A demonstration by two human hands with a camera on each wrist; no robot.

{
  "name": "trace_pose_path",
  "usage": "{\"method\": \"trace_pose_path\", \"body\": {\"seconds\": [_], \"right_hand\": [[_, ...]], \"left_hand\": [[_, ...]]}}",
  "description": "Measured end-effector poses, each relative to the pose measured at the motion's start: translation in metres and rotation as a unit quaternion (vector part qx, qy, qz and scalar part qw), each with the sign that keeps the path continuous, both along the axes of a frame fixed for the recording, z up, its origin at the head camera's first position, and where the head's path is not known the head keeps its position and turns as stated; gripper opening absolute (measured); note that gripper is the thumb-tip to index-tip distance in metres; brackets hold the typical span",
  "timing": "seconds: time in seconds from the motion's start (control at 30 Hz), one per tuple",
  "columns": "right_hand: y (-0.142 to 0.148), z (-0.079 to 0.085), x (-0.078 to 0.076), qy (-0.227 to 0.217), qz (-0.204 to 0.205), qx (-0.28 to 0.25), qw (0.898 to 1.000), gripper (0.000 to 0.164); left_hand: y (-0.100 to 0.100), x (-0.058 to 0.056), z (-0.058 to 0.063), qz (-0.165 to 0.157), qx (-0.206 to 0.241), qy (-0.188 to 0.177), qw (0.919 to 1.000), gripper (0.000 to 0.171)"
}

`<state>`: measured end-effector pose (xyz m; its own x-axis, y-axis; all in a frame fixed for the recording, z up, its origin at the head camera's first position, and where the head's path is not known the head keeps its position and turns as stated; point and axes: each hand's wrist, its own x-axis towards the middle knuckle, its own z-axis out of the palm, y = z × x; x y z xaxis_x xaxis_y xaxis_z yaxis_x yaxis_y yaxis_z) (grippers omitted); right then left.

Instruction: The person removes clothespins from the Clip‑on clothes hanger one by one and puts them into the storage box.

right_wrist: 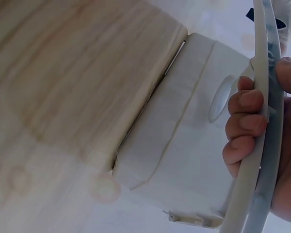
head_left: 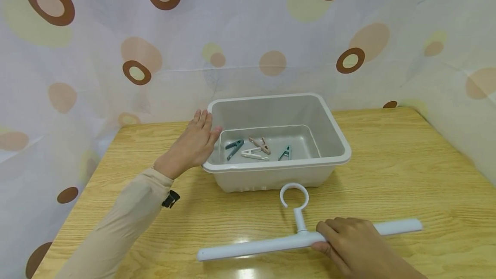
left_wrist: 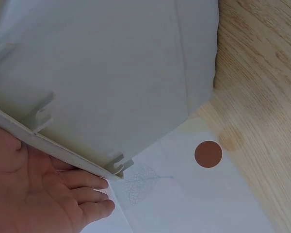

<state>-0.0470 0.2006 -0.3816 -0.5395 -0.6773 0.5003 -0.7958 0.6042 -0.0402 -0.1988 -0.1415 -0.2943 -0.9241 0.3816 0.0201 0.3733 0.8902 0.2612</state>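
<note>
A grey-white plastic basin (head_left: 275, 165) stands on the wooden table. My left hand (head_left: 190, 144) lies over its left rim with the fingers extended; in the left wrist view the palm (left_wrist: 39, 194) touches the rim's outer edge. Inside the basin are a dark blue-green clothespin (head_left: 237, 146), a pinkish one (head_left: 265, 147), a white one (head_left: 255, 156) and a green one (head_left: 288, 148). In front of the basin, my right hand (head_left: 354, 242) grips a white clothes hanger (head_left: 252, 248) by its bar, right of the hook. The right wrist view shows fingers (right_wrist: 247, 116) curled round the bar.
The wooden table (head_left: 407, 162) extends to both sides of the basin. Behind it hangs a pale sheet (head_left: 248, 25) with brown and peach circles, which also continues along the left and right. A black buckle (head_left: 170, 199) sits on the left sleeve.
</note>
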Motion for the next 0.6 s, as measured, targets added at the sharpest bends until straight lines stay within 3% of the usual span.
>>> {"method": "trace_pose_path", "body": {"seconds": [0.6], "right_hand": [[-0.0025,-0.0055,-0.0008,-0.065,-0.010,0.039,0.997,0.024]], "left_hand": [[0.0018,0.0015,0.0006,0.011,0.001,-0.007,0.9999,0.064]]}}
